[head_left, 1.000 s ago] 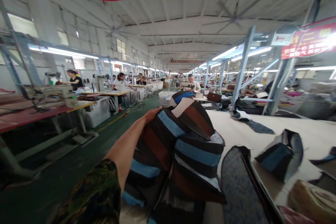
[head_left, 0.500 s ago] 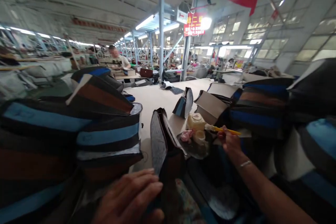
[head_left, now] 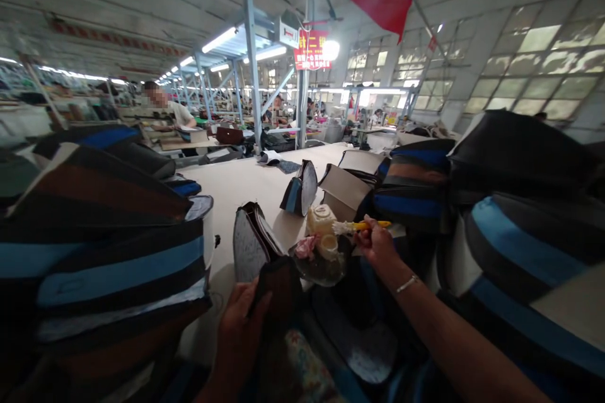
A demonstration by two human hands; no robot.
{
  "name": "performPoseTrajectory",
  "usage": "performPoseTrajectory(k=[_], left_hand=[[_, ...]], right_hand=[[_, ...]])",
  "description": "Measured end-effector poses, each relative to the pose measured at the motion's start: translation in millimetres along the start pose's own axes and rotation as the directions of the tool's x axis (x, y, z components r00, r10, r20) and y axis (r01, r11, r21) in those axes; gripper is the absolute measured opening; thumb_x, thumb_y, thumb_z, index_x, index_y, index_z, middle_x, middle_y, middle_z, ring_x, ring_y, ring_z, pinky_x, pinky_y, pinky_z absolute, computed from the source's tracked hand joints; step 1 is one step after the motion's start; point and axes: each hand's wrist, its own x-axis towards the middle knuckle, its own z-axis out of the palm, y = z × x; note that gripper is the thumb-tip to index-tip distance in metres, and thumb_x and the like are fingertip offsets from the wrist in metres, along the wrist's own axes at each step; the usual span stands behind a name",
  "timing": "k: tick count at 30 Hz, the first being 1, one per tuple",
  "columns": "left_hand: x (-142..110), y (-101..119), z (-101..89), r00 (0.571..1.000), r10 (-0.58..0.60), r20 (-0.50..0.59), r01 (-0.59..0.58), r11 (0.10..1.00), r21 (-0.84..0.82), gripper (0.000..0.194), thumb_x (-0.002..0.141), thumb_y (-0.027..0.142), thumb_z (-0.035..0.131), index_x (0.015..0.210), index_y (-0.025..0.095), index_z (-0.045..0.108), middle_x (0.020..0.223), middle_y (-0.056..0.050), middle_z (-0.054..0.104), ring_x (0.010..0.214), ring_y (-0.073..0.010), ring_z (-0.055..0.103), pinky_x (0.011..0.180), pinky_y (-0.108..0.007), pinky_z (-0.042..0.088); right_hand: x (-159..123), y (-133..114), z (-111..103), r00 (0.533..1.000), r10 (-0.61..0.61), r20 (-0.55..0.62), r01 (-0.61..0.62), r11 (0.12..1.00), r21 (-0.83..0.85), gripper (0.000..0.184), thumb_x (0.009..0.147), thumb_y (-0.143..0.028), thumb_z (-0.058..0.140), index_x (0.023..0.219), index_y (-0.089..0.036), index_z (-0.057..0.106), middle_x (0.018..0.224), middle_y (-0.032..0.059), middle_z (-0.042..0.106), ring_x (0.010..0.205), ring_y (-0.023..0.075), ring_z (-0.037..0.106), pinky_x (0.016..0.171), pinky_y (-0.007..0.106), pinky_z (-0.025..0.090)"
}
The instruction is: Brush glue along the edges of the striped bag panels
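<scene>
Over the pale table (head_left: 217, 182), the right hand (head_left: 378, 245) reaches forward gripping a yellow-handled brush (head_left: 366, 225), the left hand (head_left: 241, 321) pinching dark fabric (head_left: 278, 289).

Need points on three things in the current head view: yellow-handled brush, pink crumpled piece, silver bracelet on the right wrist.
Yellow-handled brush (head_left: 371, 225): head view, on the handle.
Pink crumpled piece (head_left: 306, 246): head view, middle of its bunched surface.
Silver bracelet (head_left: 407, 284): head view, on the band.

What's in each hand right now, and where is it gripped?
The right hand holds the yellow brush by its handle, bristles leftward. The left hand grips the dark brown piece by its near left edge.
</scene>
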Motion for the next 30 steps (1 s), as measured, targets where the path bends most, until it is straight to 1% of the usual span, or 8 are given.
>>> performPoseTrajectory(k=[5,8,12,15,20,23,27,30], left_hand=[[28.0,35.7,-14.2,0.99,0.035,0.134,-0.025,0.997,-0.073,0.039,0.088,0.046,0.055,0.119,0.023,0.064,0.113,-0.006,0.064,0.109,-0.0233,0.059,0.095,-0.033,0.049],[32.8,46.4,-16.6,0.981,0.041,0.191,-0.025,0.996,-0.086,0.041,0.087,0.044,0.058,0.123,0.024,0.064,0.12,-0.005,0.063,0.117,-0.0233,0.056,0.104,-0.033,0.043],[32.5,54.7,-15.0,0.962,0.062,0.265,-0.024,0.989,-0.145,0.036,0.089,0.041,0.056,0.121,0.026,0.065,0.111,-0.003,0.065,0.106,-0.0207,0.06,0.096,-0.03,0.047],[32.6,57.1,-16.8,0.958,0.058,0.28,-0.01,0.985,-0.171,0.035,0.09,0.04,0.056,0.121,0.026,0.065,0.109,-0.002,0.065,0.105,-0.0199,0.06,0.097,-0.029,0.047],[32.1,53.4,-24.0,0.965,0.039,0.258,0.014,0.98,-0.201,0.035,0.09,0.04,0.058,0.122,0.029,0.064,0.122,0.0,0.061,0.117,-0.0191,0.056,0.103,-0.027,0.042],[32.2,53.5,-24.9,0.959,0.034,0.283,0.03,0.975,-0.219,0.037,0.089,0.04,0.059,0.123,0.028,0.064,0.117,-0.001,0.063,0.113,-0.0199,0.058,0.099,-0.029,0.044],[34.5,57.2,-24.7,0.965,0.005,0.264,0.057,0.973,-0.225,0.038,0.087,0.042,0.059,0.121,0.026,0.066,0.114,-0.002,0.066,0.107,-0.0226,0.061,0.098,-0.033,0.047],[35.6,58.2,-26.3,0.972,0.038,0.23,0.002,0.986,-0.168,0.037,0.087,0.042,0.059,0.12,0.026,0.067,0.117,-0.002,0.066,0.108,-0.023,0.062,0.097,-0.033,0.048]], right_hand=[[-47.1,-40.2,52.6,0.934,-0.189,0.303,0.215,0.975,-0.053,0.031,0.077,-0.038,0.073,0.067,-0.016,0.055,0.041,-0.0097,0.038,0.035,0.0027,0.03,0.041,0.015,0.038],[-79.8,-53.8,83.2,0.807,-0.312,0.501,0.411,0.907,-0.096,0.028,0.077,-0.036,0.074,0.068,-0.015,0.057,0.051,-0.0065,0.047,0.042,0.0027,0.033,0.039,0.014,0.027],[-112.3,-47.0,110.7,0.608,-0.311,0.731,0.615,0.766,-0.186,0.027,0.083,-0.04,0.068,0.073,-0.016,0.06,0.062,-0.0029,0.056,0.051,0.0066,0.044,0.048,0.018,0.037],[-120.6,-39.7,118.7,0.457,-0.252,0.853,0.776,0.582,-0.243,0.027,0.089,-0.04,0.06,0.074,-0.017,0.059,0.06,-0.0029,0.053,0.054,0.0084,0.047,0.052,0.02,0.039],[-113.7,-56.1,113.8,0.212,-0.162,0.964,0.971,0.148,-0.189,0.029,0.093,-0.031,0.051,0.067,-0.017,0.054,0.059,-0.0019,0.052,0.053,0.0079,0.044,0.055,0.022,0.036],[-116.3,-67.2,110.3,0.165,-0.245,0.955,0.986,0.033,-0.162,0.028,0.093,-0.029,0.052,0.068,-0.017,0.054,0.063,-0.0004,0.056,0.055,0.0083,0.047,0.057,0.023,0.036],[-122.1,-60.7,110.2,0.148,-0.247,0.958,0.98,0.167,-0.108,0.023,0.095,-0.032,0.052,0.079,-0.017,0.059,0.075,0.0016,0.062,0.064,0.0096,0.055,0.062,0.023,0.041],[-115.3,-55.5,108.5,0.145,-0.206,0.968,0.983,0.141,-0.117,0.021,0.093,-0.031,0.054,0.078,-0.017,0.059,0.072,0.0007,0.06,0.063,0.0097,0.054,0.062,0.023,0.041]])
